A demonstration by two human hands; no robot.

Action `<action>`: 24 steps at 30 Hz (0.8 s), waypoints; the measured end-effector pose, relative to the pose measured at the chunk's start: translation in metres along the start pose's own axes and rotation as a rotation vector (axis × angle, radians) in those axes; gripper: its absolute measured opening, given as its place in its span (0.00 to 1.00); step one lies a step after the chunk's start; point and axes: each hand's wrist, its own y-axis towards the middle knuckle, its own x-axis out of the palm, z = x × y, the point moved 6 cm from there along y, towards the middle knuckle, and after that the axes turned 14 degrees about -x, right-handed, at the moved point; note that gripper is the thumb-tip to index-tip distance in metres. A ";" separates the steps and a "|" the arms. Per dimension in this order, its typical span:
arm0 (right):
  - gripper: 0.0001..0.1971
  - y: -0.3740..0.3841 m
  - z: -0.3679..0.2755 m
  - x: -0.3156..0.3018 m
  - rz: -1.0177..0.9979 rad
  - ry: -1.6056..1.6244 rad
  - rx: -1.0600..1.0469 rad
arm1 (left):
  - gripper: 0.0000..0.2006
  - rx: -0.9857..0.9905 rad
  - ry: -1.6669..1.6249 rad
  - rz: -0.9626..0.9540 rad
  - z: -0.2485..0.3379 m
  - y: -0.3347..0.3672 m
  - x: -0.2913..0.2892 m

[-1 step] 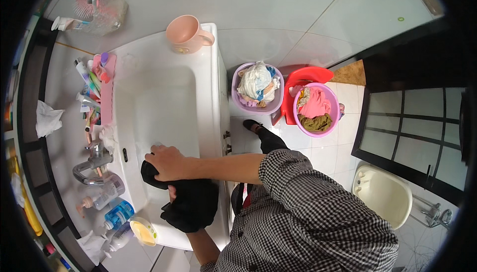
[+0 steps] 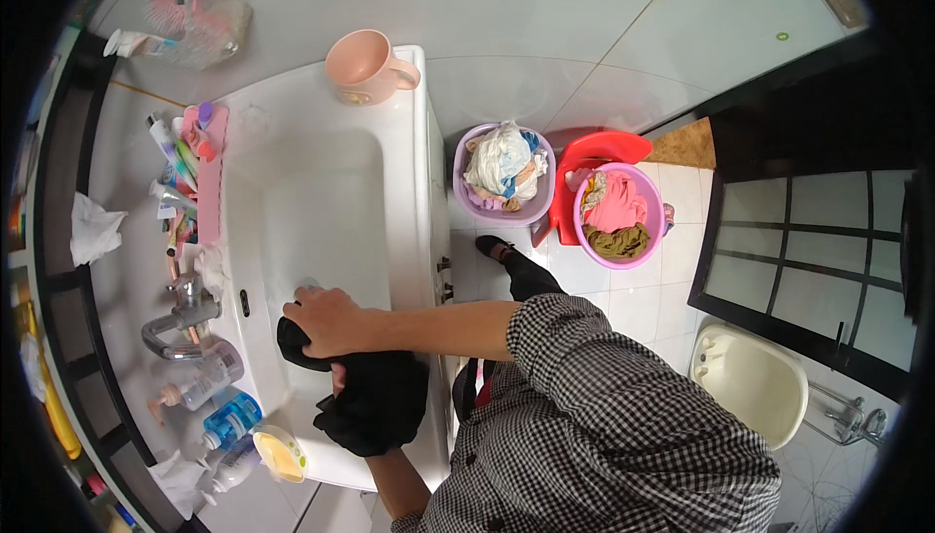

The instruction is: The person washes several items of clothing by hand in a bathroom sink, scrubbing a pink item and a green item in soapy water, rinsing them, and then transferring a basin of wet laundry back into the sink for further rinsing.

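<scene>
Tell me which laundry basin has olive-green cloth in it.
The purple basin farther right, overlapping the red chair: olive-green cloth lies beside pink cloth there. The basin farther left is topped with white cloth.

The right hand (image 2: 326,322) is curling its fingers downward in a gripping pose, its back facing up. Behind it, the right forearm (image 2: 448,327) is lying nearly straight. Just beside the right hand, the left hand (image 2: 338,377) is showing little besides its thumb; farther back, the left forearm (image 2: 399,484) is slanting, its wrist partly hidden.
</scene>
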 end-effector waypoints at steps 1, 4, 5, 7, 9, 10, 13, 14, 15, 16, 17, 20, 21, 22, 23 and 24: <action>0.22 0.000 -0.008 -0.005 -0.008 -0.009 -0.009 | 0.26 -0.009 -0.001 -0.014 -0.003 -0.002 -0.003; 0.28 -0.009 -0.010 -0.001 -0.305 0.326 0.070 | 0.26 -0.014 -0.004 -0.085 -0.008 -0.011 -0.013; 0.32 -0.011 -0.008 -0.007 -0.360 0.469 0.058 | 0.26 -0.013 0.006 -0.158 -0.011 -0.015 -0.013; 0.36 -0.012 0.014 0.001 -0.399 0.642 0.021 | 0.26 -0.004 0.018 -0.302 -0.017 -0.021 -0.013; 0.36 -0.023 0.031 -0.002 -0.205 1.000 0.248 | 0.26 0.007 0.012 -0.395 -0.023 -0.029 -0.017; 0.36 -0.024 0.029 0.005 -0.227 1.001 0.240 | 0.26 0.002 0.015 -0.397 -0.025 -0.032 -0.015; 0.29 -0.019 0.004 0.027 -0.310 1.526 0.039 | 0.26 -0.018 0.009 -0.355 -0.031 -0.037 -0.018; 0.26 -0.016 -0.001 0.029 -0.358 1.556 -0.034 | 0.26 -0.006 0.009 -0.309 -0.029 -0.046 -0.020; 0.23 -0.015 -0.005 0.030 -0.406 1.588 -0.107 | 0.27 -0.035 0.020 -0.298 -0.028 -0.041 -0.015; 0.19 -0.015 0.004 0.038 -0.373 1.387 0.067 | 0.27 -0.054 0.024 -0.285 -0.024 -0.040 -0.015; 0.17 -0.014 -0.005 0.041 -0.388 1.362 0.183 | 0.27 -0.047 0.014 -0.268 -0.018 -0.042 -0.019; 0.17 -0.011 -0.010 0.038 -0.407 1.206 0.219 | 0.27 -0.068 0.048 -0.231 -0.008 -0.046 -0.016; 0.17 -0.010 -0.016 0.041 -0.434 1.212 0.211 | 0.28 -0.084 0.059 -0.231 -0.007 -0.045 -0.012; 0.16 -0.011 -0.016 0.040 -0.463 1.071 0.197 | 0.28 -0.089 0.061 -0.230 -0.007 -0.046 -0.010; 0.15 -0.010 -0.016 0.040 -0.486 0.931 0.179 | 0.28 -0.084 0.052 -0.221 -0.006 -0.051 -0.012; 0.18 -0.006 -0.019 0.042 -0.528 0.812 0.144 | 0.28 -0.089 0.048 -0.218 -0.004 -0.054 -0.012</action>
